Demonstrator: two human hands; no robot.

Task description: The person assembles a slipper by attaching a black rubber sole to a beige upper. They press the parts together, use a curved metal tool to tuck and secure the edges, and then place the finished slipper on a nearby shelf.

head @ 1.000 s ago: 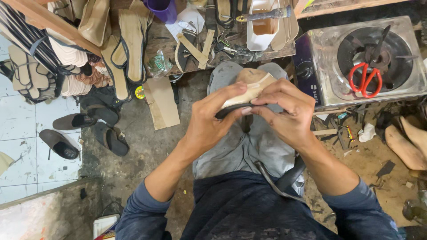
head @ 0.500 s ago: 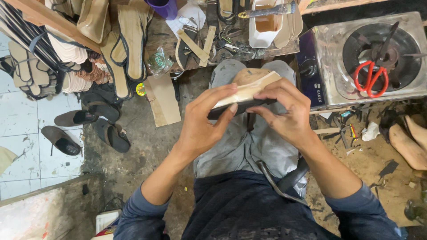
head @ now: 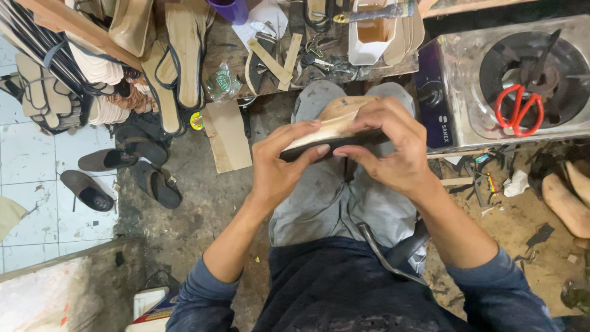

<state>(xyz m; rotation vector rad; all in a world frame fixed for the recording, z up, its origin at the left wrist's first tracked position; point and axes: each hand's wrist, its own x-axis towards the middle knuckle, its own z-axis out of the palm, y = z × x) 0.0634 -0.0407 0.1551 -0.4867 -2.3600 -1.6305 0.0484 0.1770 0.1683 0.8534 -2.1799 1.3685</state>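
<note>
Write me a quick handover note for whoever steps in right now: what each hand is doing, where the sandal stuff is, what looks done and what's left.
Left hand: grips the near end of the sole, thumb on its dark edge.
Right hand: cups the far end, fingers pressing from above.
Sole: held over the lap, tan layer on top of a black one.
Nearby: red scissors on the stove; strapped sandals on the bench.
Done: the layers sit together.
Left: no strap shows on this sole; bond quality can't be judged.
</note>
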